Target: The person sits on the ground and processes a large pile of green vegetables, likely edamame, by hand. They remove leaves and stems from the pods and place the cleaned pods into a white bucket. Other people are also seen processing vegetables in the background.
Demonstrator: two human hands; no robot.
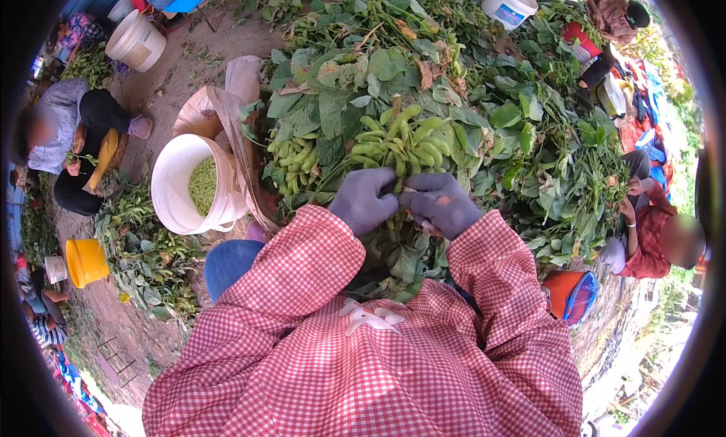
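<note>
Both my hands wear grey knitted gloves and meet in front of my chest, over a heap of leafy plants. Between them stands a stem thick with green soybean pods (400, 142). My left hand (366, 201) has its thumb and curled fingers closed at the lower end of this cluster. Opposite it, my right hand (445, 204) pinches at the same spot; its glove has a worn hole on the back. The exact finger contact is partly hidden by the gloves. Another bunch of pods (292, 159) lies on the leaves, left of my hands.
A white bucket (170, 187) with shelled green beans (203, 186) inside stands at my left. Behind it slumps a pale sack (198, 113). Pulled soybean plants (351, 68) spread ahead. One person (54, 130) sits at left, another (652, 232) at right. A yellow bucket (85, 263) stands farther left.
</note>
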